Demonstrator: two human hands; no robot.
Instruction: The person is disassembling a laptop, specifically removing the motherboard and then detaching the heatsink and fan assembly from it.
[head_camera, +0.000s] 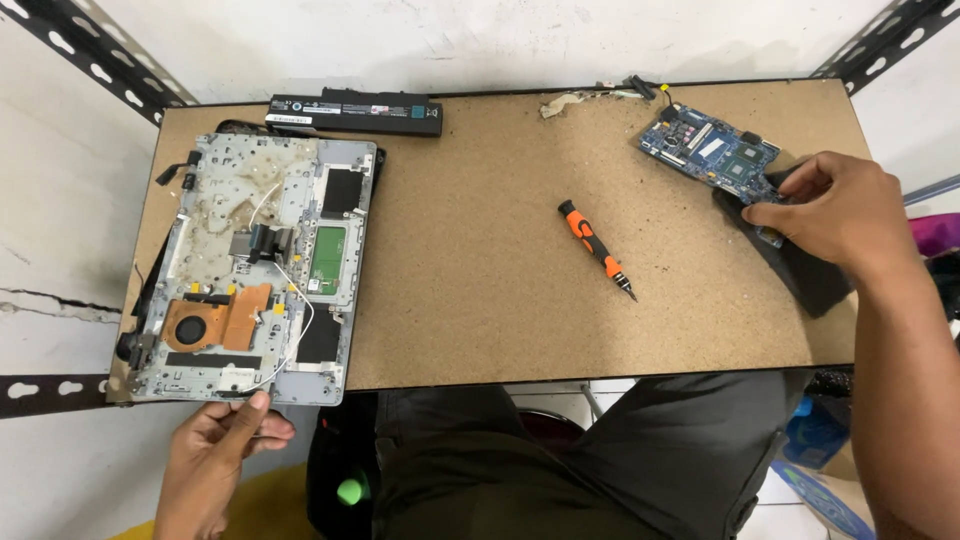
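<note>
Left hand (215, 450) is pinching near edge of opened laptop chassis (255, 265), long axis running away; right hand (835, 205) is pressing dark cloth (800, 265) on blue circuit board (710, 150)

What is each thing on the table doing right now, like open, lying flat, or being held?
Laptop shell: opened up, insides showing, lying flat, near edge gripped by left hand.
Circuit board: taken out, lying flat, one end under the dark cloth.
Dark cloth: pressed down by right hand.
Screwdriver: lying loose, untouched.
Battery: out, lying at the back edge.
</note>
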